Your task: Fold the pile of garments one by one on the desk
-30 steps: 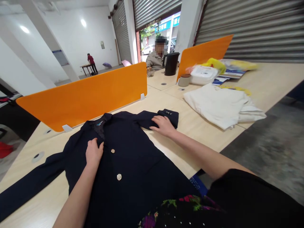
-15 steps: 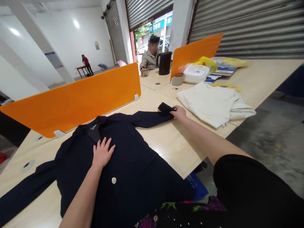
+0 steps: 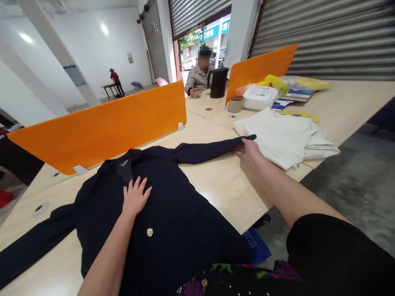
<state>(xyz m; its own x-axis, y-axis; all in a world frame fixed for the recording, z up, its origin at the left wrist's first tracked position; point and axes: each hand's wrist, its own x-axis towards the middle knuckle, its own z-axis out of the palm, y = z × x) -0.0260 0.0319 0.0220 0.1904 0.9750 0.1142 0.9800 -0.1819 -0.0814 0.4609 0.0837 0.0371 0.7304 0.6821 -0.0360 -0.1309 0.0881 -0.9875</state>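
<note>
A dark navy jacket [image 3: 175, 209] lies front up on the light wooden table [image 3: 222, 185], with one silver button showing and its collar toward the orange divider. My left hand [image 3: 136, 197] rests on the chest below the collar, palm down with fingers spread. Out to the right, my right hand [image 3: 249, 149] grips the jacket sleeve [image 3: 210, 151] near its cuff, thumb on top and fingers partly hidden below. That sleeve stretches out straight toward the white cloth. The other sleeve [image 3: 33, 238] extends to the lower left.
A folded white cloth [image 3: 277, 135] lies just beyond my right hand. Behind it are a lidded cup [image 3: 235, 105], a white package [image 3: 259, 97] and a black pitcher [image 3: 219, 83]. Orange dividers [image 3: 101, 127] stand across the table. A person [image 3: 197, 76] sits opposite; another stands far back.
My right hand has moved right, drawing the sleeve out straight; its folded-up cuff end now lies extended toward the white cloth. My left hand stays on the jacket's chest.
</note>
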